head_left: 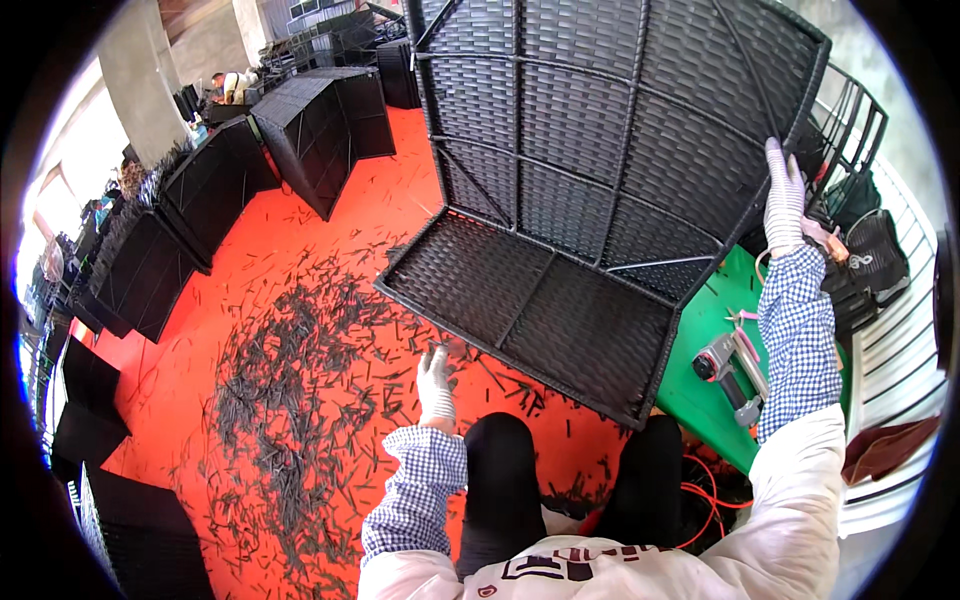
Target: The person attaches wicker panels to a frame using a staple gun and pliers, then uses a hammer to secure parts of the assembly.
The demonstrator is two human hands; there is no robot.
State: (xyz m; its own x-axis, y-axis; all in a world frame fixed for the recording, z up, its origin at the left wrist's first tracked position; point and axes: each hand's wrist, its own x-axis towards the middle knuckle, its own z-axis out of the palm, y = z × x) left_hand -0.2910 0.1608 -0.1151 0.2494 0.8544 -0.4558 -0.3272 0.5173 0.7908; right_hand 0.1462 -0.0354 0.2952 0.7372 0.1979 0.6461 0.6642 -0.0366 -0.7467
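A large black woven wicker panel frame (570,120) stands upright in front of me, with a second panel (540,300) folded out flat toward my knees. My right hand (785,195), in a striped glove, grips the upright part's right edge. My left hand (435,385), also gloved, is held below the flat part's near left edge, a little apart from it. Its fingers are stretched out and I see nothing in them. A grey and black nail gun (730,370) and pink-handled cutters (742,318) lie on the green surface (700,410) to the right.
Black strip offcuts (285,400) litter the red floor (240,270). More woven black panels (310,130) stand along the left and back. An orange-red hose (715,500) curls by my right leg. A black bag (870,260) is at the right; another person (233,87) works far back left.
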